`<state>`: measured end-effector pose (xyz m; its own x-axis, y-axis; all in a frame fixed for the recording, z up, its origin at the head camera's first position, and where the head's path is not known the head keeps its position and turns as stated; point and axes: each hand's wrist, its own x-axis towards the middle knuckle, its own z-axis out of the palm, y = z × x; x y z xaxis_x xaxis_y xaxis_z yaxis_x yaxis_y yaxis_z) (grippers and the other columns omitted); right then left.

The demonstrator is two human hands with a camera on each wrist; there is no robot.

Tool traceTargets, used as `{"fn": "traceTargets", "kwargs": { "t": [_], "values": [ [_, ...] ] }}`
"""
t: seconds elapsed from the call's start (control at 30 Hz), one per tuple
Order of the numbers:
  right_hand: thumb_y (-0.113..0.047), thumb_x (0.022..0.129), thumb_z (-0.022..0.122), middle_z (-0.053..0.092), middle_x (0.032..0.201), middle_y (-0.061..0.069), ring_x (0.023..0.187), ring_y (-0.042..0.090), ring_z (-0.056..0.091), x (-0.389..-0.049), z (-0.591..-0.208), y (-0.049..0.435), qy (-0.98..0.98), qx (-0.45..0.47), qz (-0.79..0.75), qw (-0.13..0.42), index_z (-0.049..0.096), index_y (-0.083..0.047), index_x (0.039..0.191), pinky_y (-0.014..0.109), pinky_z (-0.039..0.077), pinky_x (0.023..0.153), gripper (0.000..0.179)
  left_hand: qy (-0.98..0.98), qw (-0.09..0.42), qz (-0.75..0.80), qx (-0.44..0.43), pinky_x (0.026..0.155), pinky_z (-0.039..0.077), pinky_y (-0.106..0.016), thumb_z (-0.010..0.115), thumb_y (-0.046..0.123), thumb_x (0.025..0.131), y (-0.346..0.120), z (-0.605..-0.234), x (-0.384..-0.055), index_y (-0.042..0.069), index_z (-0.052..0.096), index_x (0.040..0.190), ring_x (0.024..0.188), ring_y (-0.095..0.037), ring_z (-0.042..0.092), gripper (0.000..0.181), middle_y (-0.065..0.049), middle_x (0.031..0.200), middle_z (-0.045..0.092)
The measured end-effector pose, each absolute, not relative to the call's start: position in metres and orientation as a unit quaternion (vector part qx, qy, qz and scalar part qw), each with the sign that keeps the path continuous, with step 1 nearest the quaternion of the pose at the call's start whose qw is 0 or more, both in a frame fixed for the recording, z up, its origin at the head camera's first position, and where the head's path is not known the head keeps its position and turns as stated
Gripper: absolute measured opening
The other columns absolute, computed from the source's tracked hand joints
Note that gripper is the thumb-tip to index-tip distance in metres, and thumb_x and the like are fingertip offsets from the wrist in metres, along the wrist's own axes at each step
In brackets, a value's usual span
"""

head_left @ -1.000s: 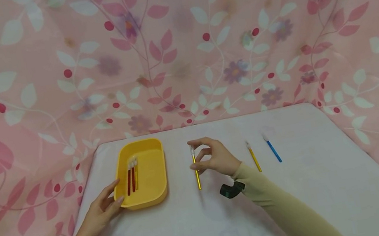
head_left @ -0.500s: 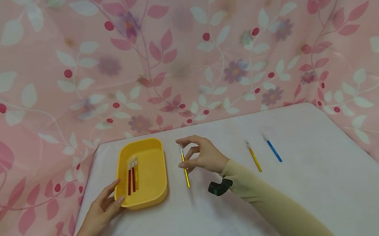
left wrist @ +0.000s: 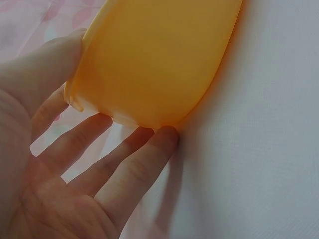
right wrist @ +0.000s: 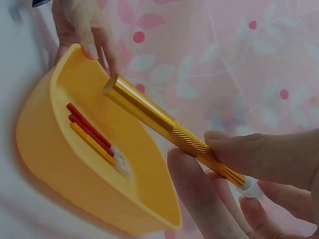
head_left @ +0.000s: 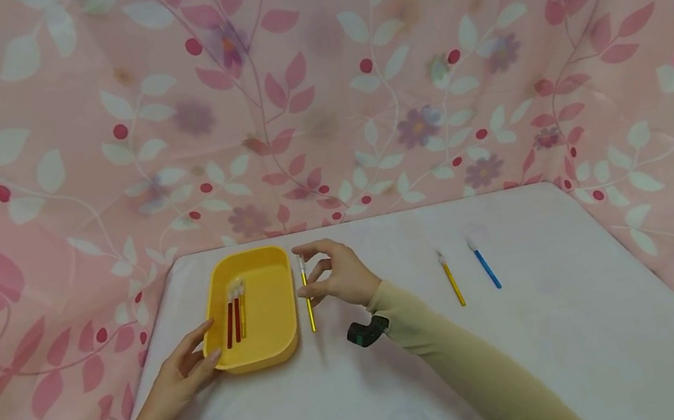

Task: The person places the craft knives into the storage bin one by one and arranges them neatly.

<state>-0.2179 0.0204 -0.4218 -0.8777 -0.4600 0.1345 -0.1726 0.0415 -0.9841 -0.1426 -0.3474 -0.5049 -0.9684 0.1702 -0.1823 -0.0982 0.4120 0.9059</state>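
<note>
My right hand (head_left: 344, 272) pinches a gold craft knife (right wrist: 144, 104) by its knurled grip, between thumb and fingers. A clear cap covers its blade end. In the head view the knife stands just right of the yellow tray (head_left: 275, 302), apart from it. My left hand (head_left: 172, 382) grips the tray's near left corner, thumb over the rim and fingers against the outer wall (left wrist: 154, 64). Inside the tray, two red craft knives (head_left: 237, 322) and one gold craft knife (head_left: 243, 313) lie side by side, clear caps pointing away from me.
Further right on the white table (head_left: 563, 321) lie another gold craft knife (head_left: 453, 283) and a blue craft knife (head_left: 486, 268), apart from each other. A pink floral cloth (head_left: 318, 94) hangs behind the table. Each wrist wears a black camera mount (head_left: 367, 331).
The right hand has moved steadily left with the gold craft knife, from mid-table to beside the tray's right wall. The left hand and the tray have stayed put.
</note>
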Motion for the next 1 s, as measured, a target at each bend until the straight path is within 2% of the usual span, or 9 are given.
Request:
{"fn": "traceTargets", "kwargs": {
  "t": [0.27,0.43,0.57,0.73,1.0],
  "values": [
    [0.011,0.088,0.086,0.05,0.138,0.021,0.08,0.022,0.073,-0.222,-0.423,0.002,0.707,-0.204,-0.666,0.126,0.058,0.0,0.153,0.05,0.068,0.072,0.072,0.834,0.122,0.537,0.024,0.101,0.061,-0.035,0.069,0.035,0.11,-0.348,-0.503,-0.142,0.023,0.029,0.175,0.145,-0.048,0.049,0.077,-0.019,0.179,0.023],
    [0.012,0.088,0.086,0.052,0.137,0.018,0.078,0.022,0.073,-0.225,-0.425,-0.011,0.713,-0.206,-0.659,0.122,0.059,0.001,0.152,0.047,0.068,0.071,0.07,0.837,0.12,0.533,0.026,0.101,0.061,-0.034,0.07,0.036,0.11,-0.348,-0.503,-0.141,0.024,0.029,0.175,0.145,-0.048,0.049,0.077,-0.019,0.178,0.024],
    [0.011,0.088,0.086,0.054,0.136,0.016,0.081,0.024,0.075,-0.225,-0.426,-0.02,0.714,-0.205,-0.657,0.124,0.059,0.0,0.152,0.045,0.068,0.07,0.07,0.834,0.116,0.539,0.031,0.099,0.061,-0.031,0.069,0.034,0.111,-0.348,-0.503,-0.141,0.021,0.03,0.174,0.145,-0.049,0.049,0.075,-0.02,0.178,0.024],
    [0.009,0.088,0.087,0.054,0.134,0.015,0.085,0.025,0.076,-0.228,-0.431,-0.029,0.713,-0.192,-0.662,0.129,0.06,-0.002,0.151,0.048,0.068,0.071,0.07,0.83,0.114,0.545,0.034,0.097,0.06,-0.026,0.068,0.032,0.111,-0.347,-0.503,-0.141,0.02,0.03,0.174,0.144,-0.048,0.049,0.075,-0.02,0.178,0.024],
    [0.011,0.087,0.087,0.056,0.131,0.012,0.083,0.023,0.076,-0.237,-0.438,-0.047,0.714,-0.182,-0.662,0.135,0.061,-0.001,0.15,0.046,0.068,0.072,0.069,0.836,0.116,0.536,0.028,0.1,0.061,-0.031,0.068,0.035,0.111,-0.347,-0.502,-0.141,0.022,0.03,0.175,0.145,-0.047,0.049,0.075,-0.019,0.179,0.023]
  ]
}}
